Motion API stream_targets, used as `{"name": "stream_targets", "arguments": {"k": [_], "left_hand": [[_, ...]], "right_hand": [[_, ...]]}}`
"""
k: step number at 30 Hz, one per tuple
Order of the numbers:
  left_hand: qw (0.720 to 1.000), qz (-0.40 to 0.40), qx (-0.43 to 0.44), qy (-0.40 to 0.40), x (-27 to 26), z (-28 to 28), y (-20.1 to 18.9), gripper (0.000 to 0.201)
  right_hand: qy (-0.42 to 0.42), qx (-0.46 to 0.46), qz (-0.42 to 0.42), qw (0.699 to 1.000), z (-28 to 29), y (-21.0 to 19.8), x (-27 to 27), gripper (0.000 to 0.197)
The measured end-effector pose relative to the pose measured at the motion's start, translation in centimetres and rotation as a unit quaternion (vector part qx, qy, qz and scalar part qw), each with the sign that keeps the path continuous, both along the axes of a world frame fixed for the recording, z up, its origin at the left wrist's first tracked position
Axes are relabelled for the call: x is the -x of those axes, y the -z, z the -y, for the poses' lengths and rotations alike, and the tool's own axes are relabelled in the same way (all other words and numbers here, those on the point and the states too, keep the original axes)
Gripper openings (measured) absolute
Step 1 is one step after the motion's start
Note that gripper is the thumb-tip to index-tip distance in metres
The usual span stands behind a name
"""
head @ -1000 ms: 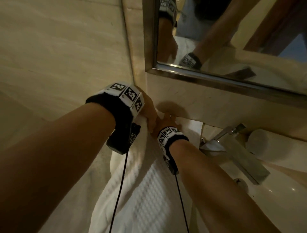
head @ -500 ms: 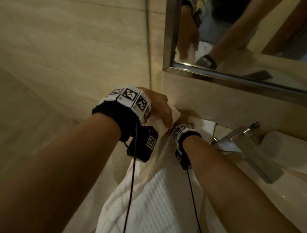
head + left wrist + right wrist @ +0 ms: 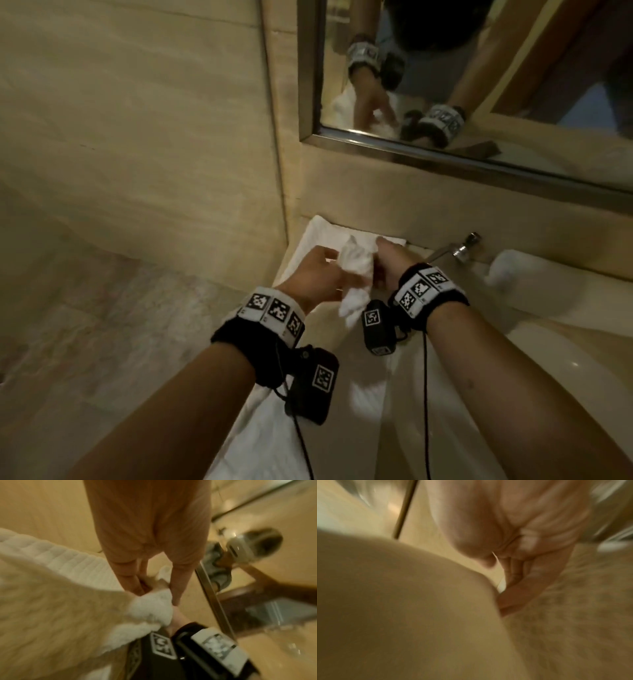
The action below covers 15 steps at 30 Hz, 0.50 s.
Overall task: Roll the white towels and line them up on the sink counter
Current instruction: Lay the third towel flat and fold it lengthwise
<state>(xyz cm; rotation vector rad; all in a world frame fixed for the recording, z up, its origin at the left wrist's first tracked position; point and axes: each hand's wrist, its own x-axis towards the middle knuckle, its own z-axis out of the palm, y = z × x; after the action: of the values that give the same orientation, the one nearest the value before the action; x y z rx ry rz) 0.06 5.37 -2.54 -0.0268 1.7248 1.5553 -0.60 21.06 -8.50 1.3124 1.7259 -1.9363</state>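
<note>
Both hands, left hand and right hand, pinch a bunched end of the white towel above the sink counter, apparently starting the roll; next it likely needs flattening and tight turning.

Both forearms are showing bare, with no sleeves. Each wrist is wearing a black band carrying a white strip of square black-and-white markers. A black camera box with its own marker is hanging under each wrist, trailing a thin black cable.

Head view downward, wrist views close — towel shared
</note>
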Motion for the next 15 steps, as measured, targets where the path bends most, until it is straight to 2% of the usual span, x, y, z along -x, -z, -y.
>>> {"name": "stream_targets", "arguments": {"k": [2,4,5,7,9,11,12,13,14,15], "left_hand": [[0.999,-0.030,0.001,0.020,0.0,-1.1,1.1,0.021],[0.999,-0.010,0.003,0.034,0.3,-2.0,1.6,0.020],[0.999,-0.003,0.008,0.040,0.6,-2.4,1.7,0.026],[0.999,0.017,0.013,0.050,1.4,-3.0,1.6,0.042],[0.997,0.052,0.013,0.064,2.6,-2.9,1.4,0.049],[0.993,0.055,0.029,0.095,4.0,-2.6,1.5,0.045],[0.992,0.042,0.042,0.113,4.7,-2.5,1.7,0.038],[0.989,-0.004,0.072,0.131,5.4,-2.6,2.2,0.033],[0.976,-0.090,0.122,0.159,6.1,-2.5,2.6,0.031],[0.938,-0.205,0.191,0.206,6.9,-2.5,3.1,0.037]], "right_hand": [[0.017,0.087,-0.011,0.996,-0.7,-0.1,-1.3,0.061],[-0.043,0.171,-0.027,0.984,-0.5,-1.4,-2.4,0.069],[-0.086,0.181,-0.033,0.979,-0.3,-1.7,-2.7,0.064],[-0.131,0.101,-0.003,0.986,-0.3,-1.9,-3.4,0.055],[-0.125,0.021,0.023,0.992,-0.6,-1.4,-3.7,0.060],[-0.142,-0.029,0.027,0.989,-0.3,-1.3,-3.9,0.063],[-0.159,-0.083,0.038,0.983,-0.1,-1.2,-4.0,0.054],[-0.171,-0.154,0.043,0.972,0.0,-1.0,-4.1,0.039],[-0.164,-0.213,0.040,0.962,0.4,-0.9,-4.2,0.028],[-0.152,-0.238,0.026,0.959,0.5,-0.6,-4.3,0.028]]}}
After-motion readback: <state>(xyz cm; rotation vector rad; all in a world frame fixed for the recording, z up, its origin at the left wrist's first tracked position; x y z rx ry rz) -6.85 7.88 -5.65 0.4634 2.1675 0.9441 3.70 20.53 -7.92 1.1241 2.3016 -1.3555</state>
